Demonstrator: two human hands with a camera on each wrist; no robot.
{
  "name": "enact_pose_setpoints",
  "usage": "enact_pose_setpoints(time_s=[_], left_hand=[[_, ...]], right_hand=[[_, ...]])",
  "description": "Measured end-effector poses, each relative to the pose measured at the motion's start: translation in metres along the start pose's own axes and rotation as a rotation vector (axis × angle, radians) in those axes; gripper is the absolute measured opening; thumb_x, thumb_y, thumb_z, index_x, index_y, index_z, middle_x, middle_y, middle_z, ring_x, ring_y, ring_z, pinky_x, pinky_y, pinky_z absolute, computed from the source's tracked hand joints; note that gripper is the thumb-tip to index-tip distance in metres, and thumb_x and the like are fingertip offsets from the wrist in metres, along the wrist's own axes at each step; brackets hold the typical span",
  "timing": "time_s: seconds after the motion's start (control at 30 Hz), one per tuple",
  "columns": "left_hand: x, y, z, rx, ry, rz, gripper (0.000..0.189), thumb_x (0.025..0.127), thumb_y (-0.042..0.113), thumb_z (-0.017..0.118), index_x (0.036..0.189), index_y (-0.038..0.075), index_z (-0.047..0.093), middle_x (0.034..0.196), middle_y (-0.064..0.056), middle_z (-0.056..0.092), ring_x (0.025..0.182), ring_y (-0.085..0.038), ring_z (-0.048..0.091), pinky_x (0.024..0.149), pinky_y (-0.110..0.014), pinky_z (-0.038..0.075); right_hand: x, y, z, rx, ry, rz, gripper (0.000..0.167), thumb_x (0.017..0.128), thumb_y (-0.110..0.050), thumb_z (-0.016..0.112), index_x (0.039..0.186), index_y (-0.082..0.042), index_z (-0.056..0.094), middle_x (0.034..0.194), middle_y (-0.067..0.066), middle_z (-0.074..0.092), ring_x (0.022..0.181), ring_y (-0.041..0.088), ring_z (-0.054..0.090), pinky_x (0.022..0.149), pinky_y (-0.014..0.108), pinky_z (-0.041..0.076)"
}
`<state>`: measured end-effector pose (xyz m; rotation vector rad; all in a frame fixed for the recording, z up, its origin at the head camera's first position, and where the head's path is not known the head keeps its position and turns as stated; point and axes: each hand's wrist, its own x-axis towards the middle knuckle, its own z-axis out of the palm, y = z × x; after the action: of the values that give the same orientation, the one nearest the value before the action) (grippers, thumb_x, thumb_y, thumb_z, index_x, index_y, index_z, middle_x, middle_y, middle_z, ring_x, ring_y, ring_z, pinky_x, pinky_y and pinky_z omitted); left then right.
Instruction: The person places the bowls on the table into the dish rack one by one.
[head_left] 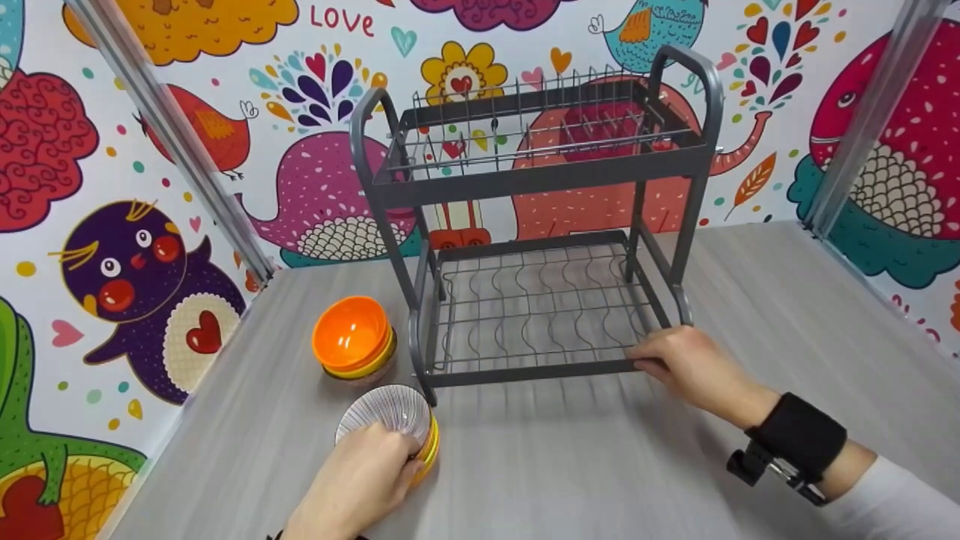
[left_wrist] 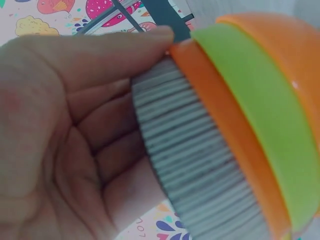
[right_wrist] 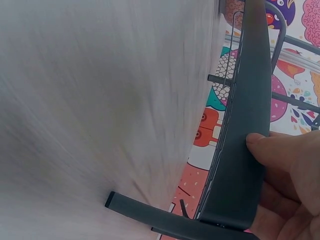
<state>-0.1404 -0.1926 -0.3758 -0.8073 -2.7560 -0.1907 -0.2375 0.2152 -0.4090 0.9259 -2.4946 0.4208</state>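
A grey striped bowl (head_left: 382, 409) sits uppermost in a small stack, just in front of the left front foot of a dark metal dish rack (head_left: 541, 180), and the person's left hand (head_left: 360, 476) is on it. That hand is drawn in narrow, thumb on one side of the rim and fingers curled on the other; how many bowls it pinches I can't tell. From the left wrist I see an orange bowl (left_wrist: 235, 145) next to the striped one, then a green bowl (left_wrist: 255, 120), then another orange bowl (left_wrist: 290, 55). Whether this stack touches the table (head_left: 540, 465) I can't make out. Over on the other side, the right hand (head_left: 697, 367) grips the right end of the rack's lower front rail (right_wrist: 237, 135), thumb against its flat face and fingers wrapped behind. Beyond the striped bowl, left of the rack, a second stack stands with a glossy orange bowl (head_left: 349, 334) on top, a yellow one beneath and a darker one at the bottom. The right wrist wears a black band (head_left: 802, 436) below a white sleeve (head_left: 892, 502). Behind everything rises a wall (head_left: 225, 75) printed with bright cartoon animals.
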Motion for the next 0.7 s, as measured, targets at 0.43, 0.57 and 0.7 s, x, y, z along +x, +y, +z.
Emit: enact_pose_setpoints(time_s=[0.43, 0.57, 0.7], left_hand=[[0.000, 0.005, -0.010, 0.041, -0.021, -0.044, 0.027, 0.079, 0.017, 0.077, 0.061, 0.017, 0.057, 0.054, 0.007, 0.052, 0.051, -0.014, 0.054, 0.046, -0.035, 0.041], [-0.001, 0.006, -0.014, 0.072, -0.035, -0.054, 0.023, 0.078, 0.016, 0.077, 0.064, 0.015, 0.060, 0.056, 0.004, 0.056, 0.052, -0.016, 0.056, 0.047, -0.037, 0.044], [-0.001, 0.008, -0.019, 0.092, -0.061, -0.066, 0.018, 0.079, 0.016, 0.077, 0.068, 0.013, 0.064, 0.058, 0.003, 0.059, 0.054, -0.016, 0.056, 0.049, -0.036, 0.047]], right_hand=[[0.001, 0.000, 0.000, 0.009, -0.008, 0.020, 0.017, 0.080, 0.002, 0.076, 0.094, -0.008, 0.079, 0.087, 0.004, 0.078, 0.081, 0.020, 0.074, 0.072, 0.036, 0.060], [0.001, 0.000, 0.000, 0.013, -0.013, 0.024, 0.017, 0.080, 0.001, 0.076, 0.094, -0.008, 0.079, 0.088, 0.004, 0.078, 0.081, 0.020, 0.074, 0.072, 0.036, 0.060], [0.001, 0.000, 0.001, 0.015, -0.020, 0.030, 0.017, 0.080, 0.001, 0.076, 0.094, -0.008, 0.079, 0.088, 0.004, 0.078, 0.081, 0.020, 0.074, 0.073, 0.036, 0.060]])
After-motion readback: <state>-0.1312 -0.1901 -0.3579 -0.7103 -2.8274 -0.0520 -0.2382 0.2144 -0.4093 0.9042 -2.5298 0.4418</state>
